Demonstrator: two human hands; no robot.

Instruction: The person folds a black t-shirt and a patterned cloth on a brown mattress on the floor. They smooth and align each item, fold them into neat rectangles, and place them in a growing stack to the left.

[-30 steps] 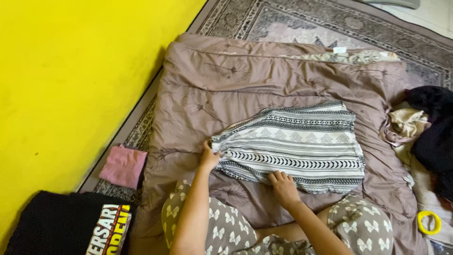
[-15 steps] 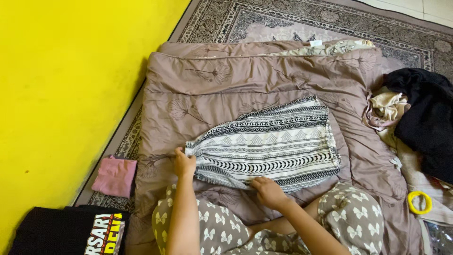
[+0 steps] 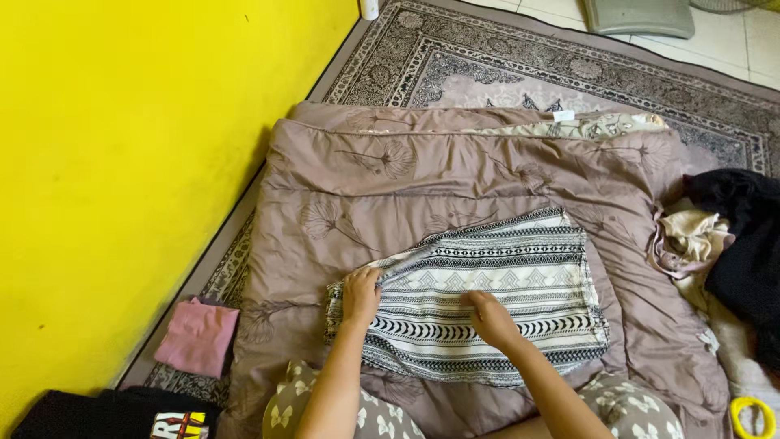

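A black-and-white patterned garment [image 3: 496, 305] lies spread on a folded mauve quilt [image 3: 422, 179]. My left hand [image 3: 361, 296] rests on the garment's narrow left end, fingers curled over bunched fabric. My right hand [image 3: 491, 317] lies on the middle of the garment, fingers gathered on the cloth. Both forearms reach in from the bottom edge over my knees in butterfly-print trousers [image 3: 366, 415].
A yellow wall [image 3: 130, 162] runs along the left. A folded pink cloth [image 3: 197, 336] and a black printed shirt [image 3: 114, 416] lie at lower left. Black and cream clothes [image 3: 731, 236] pile at right, with a yellow ring [image 3: 754, 418]. A patterned carpet [image 3: 569, 65] lies beyond.
Both hands have moved up from the garment's near edge onto its surface, the right to the middle. The garment's near part looks folded over. The view has tilted upward.
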